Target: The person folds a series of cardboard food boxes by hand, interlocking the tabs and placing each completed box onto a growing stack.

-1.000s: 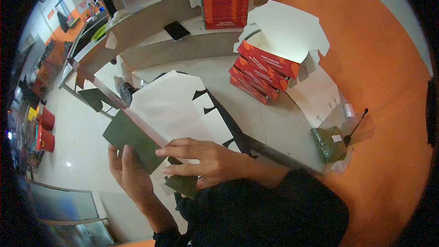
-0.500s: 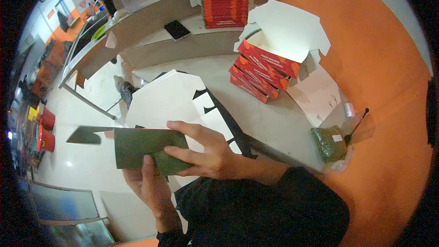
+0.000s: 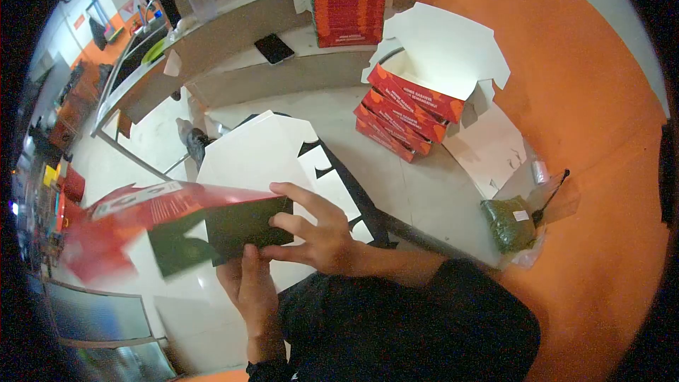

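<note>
My left hand (image 3: 249, 290) grips the lower edge of a partly folded carton (image 3: 244, 230), its thumb against the dark green side. My right hand (image 3: 322, 235) holds the same carton from the right, its fingers spread over the green panel and its edge. A red printed part of the carton reaches out to the left, blurred by motion. Behind the hands lie flat white carton sheets (image 3: 258, 148) with cut-out slots along their right edge, on something dark.
Stacked red boxes (image 3: 410, 110), the top one open with its white lid up, stand at the upper right. Behind are a tall stack of red cartons (image 3: 348, 3) and a black phone (image 3: 274, 49) on a ledge. A green-filled bag (image 3: 509, 224) lies at the right.
The carton has turned in my hands, and its red printed side has swung into view at the left. My left hand has moved right, closer to my right hand.
</note>
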A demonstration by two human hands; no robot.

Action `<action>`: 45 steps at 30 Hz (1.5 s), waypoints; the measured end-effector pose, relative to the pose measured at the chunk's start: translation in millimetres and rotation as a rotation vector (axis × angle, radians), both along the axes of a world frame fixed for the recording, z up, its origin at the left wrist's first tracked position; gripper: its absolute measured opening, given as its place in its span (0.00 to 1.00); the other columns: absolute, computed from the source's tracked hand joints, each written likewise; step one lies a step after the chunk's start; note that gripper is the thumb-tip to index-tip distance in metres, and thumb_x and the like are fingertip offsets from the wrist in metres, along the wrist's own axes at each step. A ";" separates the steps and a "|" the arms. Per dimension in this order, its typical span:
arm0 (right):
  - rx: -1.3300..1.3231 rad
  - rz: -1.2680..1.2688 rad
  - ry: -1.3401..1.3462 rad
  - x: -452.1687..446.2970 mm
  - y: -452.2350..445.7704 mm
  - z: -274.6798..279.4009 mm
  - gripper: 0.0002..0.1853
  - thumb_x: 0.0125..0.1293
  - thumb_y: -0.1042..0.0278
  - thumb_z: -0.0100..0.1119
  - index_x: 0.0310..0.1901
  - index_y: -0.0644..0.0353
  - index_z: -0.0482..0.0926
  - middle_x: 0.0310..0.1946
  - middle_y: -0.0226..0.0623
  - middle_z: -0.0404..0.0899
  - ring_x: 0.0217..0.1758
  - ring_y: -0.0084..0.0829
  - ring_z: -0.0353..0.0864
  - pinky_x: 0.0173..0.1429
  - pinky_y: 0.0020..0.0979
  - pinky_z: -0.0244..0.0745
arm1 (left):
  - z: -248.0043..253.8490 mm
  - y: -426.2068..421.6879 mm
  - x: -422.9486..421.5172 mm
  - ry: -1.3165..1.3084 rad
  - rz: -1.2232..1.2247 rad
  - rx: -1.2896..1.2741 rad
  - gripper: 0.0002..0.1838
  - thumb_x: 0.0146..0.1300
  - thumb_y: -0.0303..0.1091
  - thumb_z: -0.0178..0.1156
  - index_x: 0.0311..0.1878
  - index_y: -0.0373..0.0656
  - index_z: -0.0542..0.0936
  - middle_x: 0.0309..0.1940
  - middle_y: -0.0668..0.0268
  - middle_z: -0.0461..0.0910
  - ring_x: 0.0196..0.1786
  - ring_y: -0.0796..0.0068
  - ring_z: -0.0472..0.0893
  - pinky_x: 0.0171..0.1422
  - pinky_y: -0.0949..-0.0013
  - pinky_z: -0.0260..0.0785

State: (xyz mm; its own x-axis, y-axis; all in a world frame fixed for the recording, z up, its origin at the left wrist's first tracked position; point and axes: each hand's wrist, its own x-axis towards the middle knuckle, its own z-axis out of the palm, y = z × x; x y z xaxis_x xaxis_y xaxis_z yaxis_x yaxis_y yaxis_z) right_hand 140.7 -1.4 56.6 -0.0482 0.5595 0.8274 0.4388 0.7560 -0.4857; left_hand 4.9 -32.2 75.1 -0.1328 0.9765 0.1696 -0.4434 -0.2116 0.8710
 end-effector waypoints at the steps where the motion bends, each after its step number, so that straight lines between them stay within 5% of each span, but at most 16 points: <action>1: -0.019 0.003 -0.006 -1.3 0.3 0.3 0.26 0.46 0.60 0.75 0.45 0.59 0.74 0.58 0.52 0.69 0.56 0.47 0.76 0.54 0.38 0.77 | -0.5 1.8 -3.0 0.040 0.016 -0.011 0.27 0.63 0.27 0.57 0.64 0.33 0.63 0.55 0.54 0.71 0.56 0.63 0.73 0.60 0.62 0.68; 8: -0.646 0.291 0.270 -4.3 -17.8 6.8 0.17 0.57 0.67 0.67 0.43 0.63 0.70 0.51 0.44 0.72 0.54 0.36 0.75 0.54 0.35 0.76 | 7.5 6.9 -23.7 0.574 -0.172 0.118 0.31 0.53 0.18 0.61 0.61 0.31 0.63 0.53 0.56 0.72 0.55 0.67 0.73 0.60 0.65 0.66; 9: -0.694 0.436 0.446 -6.8 -18.3 0.6 0.13 0.62 0.71 0.62 0.45 0.64 0.71 0.47 0.42 0.72 0.52 0.32 0.76 0.53 0.33 0.76 | 15.0 3.3 -18.2 0.657 -0.150 0.158 0.26 0.52 0.17 0.62 0.56 0.32 0.70 0.49 0.57 0.75 0.51 0.66 0.76 0.56 0.67 0.68; 12: -0.833 0.561 0.378 6.8 -17.5 -4.8 0.12 0.64 0.74 0.58 0.47 0.65 0.71 0.47 0.44 0.73 0.50 0.32 0.77 0.50 0.32 0.76 | 29.8 5.8 -24.7 1.006 -0.159 0.232 0.19 0.52 0.16 0.61 0.50 0.33 0.74 0.44 0.56 0.77 0.47 0.63 0.79 0.52 0.68 0.70; 16: -0.132 0.128 0.086 34.6 -2.6 5.3 0.18 0.63 0.71 0.58 0.54 0.62 0.70 0.47 0.47 0.72 0.47 0.44 0.76 0.47 0.37 0.75 | 49.4 4.7 -38.8 1.241 -0.196 0.180 0.16 0.52 0.16 0.61 0.46 0.34 0.77 0.35 0.56 0.79 0.36 0.64 0.81 0.41 0.68 0.73; 22: -0.320 0.031 -0.007 42.5 3.2 37.9 0.30 0.61 0.68 0.59 0.64 0.61 0.61 0.52 0.54 0.67 0.45 0.48 0.73 0.49 0.42 0.71 | 51.7 3.0 -51.0 1.220 -0.285 0.266 0.18 0.51 0.16 0.62 0.47 0.34 0.78 0.31 0.57 0.79 0.32 0.66 0.83 0.36 0.70 0.75; 26: -0.442 0.065 -0.035 38.6 11.4 32.2 0.28 0.60 0.67 0.60 0.61 0.63 0.64 0.51 0.52 0.65 0.44 0.48 0.74 0.48 0.40 0.72 | 55.4 2.1 -52.6 1.216 -0.205 0.336 0.17 0.47 0.16 0.64 0.44 0.33 0.79 0.29 0.56 0.80 0.32 0.67 0.83 0.36 0.70 0.75; 29: -0.212 0.158 -0.078 34.1 11.3 29.7 0.29 0.61 0.66 0.62 0.63 0.59 0.65 0.47 0.44 0.65 0.37 0.32 0.71 0.42 0.31 0.72 | 40.1 6.3 -65.7 1.090 -0.011 0.369 0.15 0.46 0.18 0.65 0.42 0.33 0.80 0.27 0.58 0.79 0.30 0.69 0.82 0.34 0.71 0.72; 36: -0.038 0.292 -0.336 16.1 10.5 52.2 0.29 0.55 0.68 0.67 0.59 0.60 0.70 0.50 0.47 0.66 0.43 0.37 0.77 0.44 0.32 0.78 | 48.4 13.9 -70.2 1.010 0.028 0.270 0.12 0.48 0.19 0.63 0.39 0.34 0.81 0.28 0.62 0.79 0.30 0.78 0.77 0.33 0.77 0.66; 42: -0.052 0.105 -0.170 3.9 12.7 47.9 0.26 0.52 0.69 0.69 0.54 0.63 0.74 0.41 0.42 0.70 0.34 0.33 0.77 0.36 0.29 0.78 | 42.9 10.5 -65.7 0.668 0.059 0.054 0.06 0.50 0.20 0.65 0.33 0.37 0.80 0.30 0.66 0.78 0.32 0.79 0.76 0.33 0.77 0.66; 45: 0.049 0.003 -0.082 -6.2 10.9 46.9 0.23 0.49 0.72 0.71 0.48 0.63 0.78 0.39 0.39 0.71 0.31 0.28 0.75 0.31 0.27 0.74 | 37.3 16.3 -77.9 0.858 0.088 0.179 0.08 0.48 0.21 0.68 0.33 0.37 0.80 0.31 0.65 0.78 0.31 0.78 0.76 0.32 0.76 0.66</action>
State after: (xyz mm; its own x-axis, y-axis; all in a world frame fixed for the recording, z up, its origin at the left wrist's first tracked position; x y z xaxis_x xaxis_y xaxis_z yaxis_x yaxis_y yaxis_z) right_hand 134.5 9.5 103.5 -0.1185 0.5179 0.8472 0.4730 0.7796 -0.4104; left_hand -72.9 -15.9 112.5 0.0366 0.9179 0.3951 0.3727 -0.3794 0.8468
